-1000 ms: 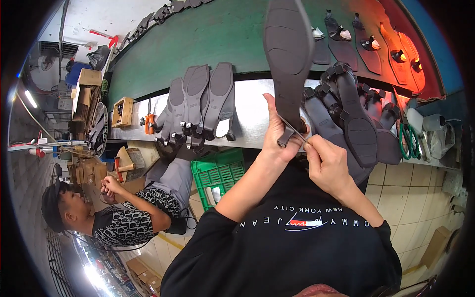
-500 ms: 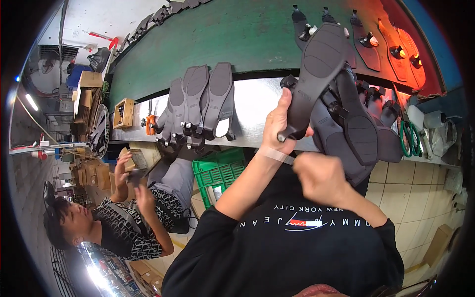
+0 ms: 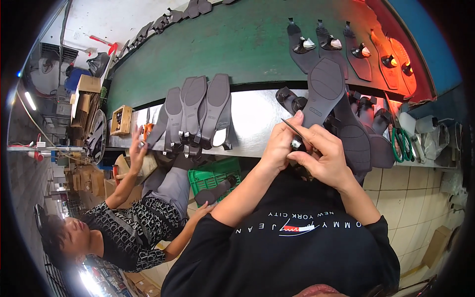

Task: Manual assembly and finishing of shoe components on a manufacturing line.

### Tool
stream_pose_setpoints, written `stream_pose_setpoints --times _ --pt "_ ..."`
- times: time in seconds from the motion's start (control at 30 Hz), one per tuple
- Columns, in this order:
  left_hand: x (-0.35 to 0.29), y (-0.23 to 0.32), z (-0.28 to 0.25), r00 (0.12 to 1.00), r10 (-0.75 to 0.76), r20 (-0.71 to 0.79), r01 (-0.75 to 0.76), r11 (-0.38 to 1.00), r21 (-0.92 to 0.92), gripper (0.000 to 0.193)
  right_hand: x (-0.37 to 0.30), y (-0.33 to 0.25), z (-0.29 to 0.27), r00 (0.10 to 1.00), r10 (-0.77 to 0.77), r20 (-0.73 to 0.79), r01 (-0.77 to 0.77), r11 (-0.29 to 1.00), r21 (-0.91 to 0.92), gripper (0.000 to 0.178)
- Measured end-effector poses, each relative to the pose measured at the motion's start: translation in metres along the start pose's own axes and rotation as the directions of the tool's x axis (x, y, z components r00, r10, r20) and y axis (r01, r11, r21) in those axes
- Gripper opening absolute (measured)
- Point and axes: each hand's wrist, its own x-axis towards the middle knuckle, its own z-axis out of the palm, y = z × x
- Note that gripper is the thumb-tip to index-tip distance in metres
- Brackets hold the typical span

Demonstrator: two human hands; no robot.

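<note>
A dark grey sandal sole with a rounded, patterned front points away from me over the bench. My left hand is closed around its near end, the thumb along the side. A small shiny metal piece shows between my hands at that end. My right hand is pinched on a thin, dark, pointed tool, its tip slanting up toward my left thumb; its exact kind is unclear. More dark sandals lie in an overlapping pile beside my right hand. Another strapped sandal piece rests just beyond my left hand.
A green conveyor belt carries sandals, some lit orange. Several soles lie on the metal ledge. Green-handled scissors are at right. A co-worker at left holds a sole over a green crate.
My right hand has come up to the sole's near end, and the pointed tool now shows in it. The sole has tipped lower. The co-worker's hands have spread apart; belt sandals have shifted left.
</note>
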Motion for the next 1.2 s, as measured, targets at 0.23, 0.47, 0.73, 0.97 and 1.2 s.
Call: stream_pose_setpoints --times 0.23,0.47,0.73,0.97,1.2 --pt "0.001 0.002 0.008 0.984 -0.114 -0.139 0.091 0.983 -0.161 0.027 -0.003 0.009 0.02 0.967 -0.224 -0.122 0.21 0.97 -0.119 0.034" --pt "-0.014 0.018 -0.01 0.958 0.195 -0.212 -0.204 0.979 -0.02 0.027 -0.002 -0.018 0.011 0.995 -0.079 -0.055 0.074 0.994 -0.078 0.055" --pt "-0.065 0.128 -0.148 0.613 0.595 -0.519 -0.346 0.793 0.501 0.035 -0.001 0.004 -0.023 0.984 0.097 -0.151 -0.117 0.984 -0.131 0.038" --pt "-0.096 0.108 -0.267 0.506 0.833 -0.224 0.189 0.146 0.971 0.028 -0.006 0.015 -0.012 0.987 0.158 -0.04 -0.162 0.97 -0.18 0.032" --pt "-0.199 -0.01 -0.268 0.532 0.747 -0.398 0.261 0.303 0.917 0.025 -0.011 0.0 -0.022 0.969 0.245 -0.023 -0.244 0.969 0.031 0.033"
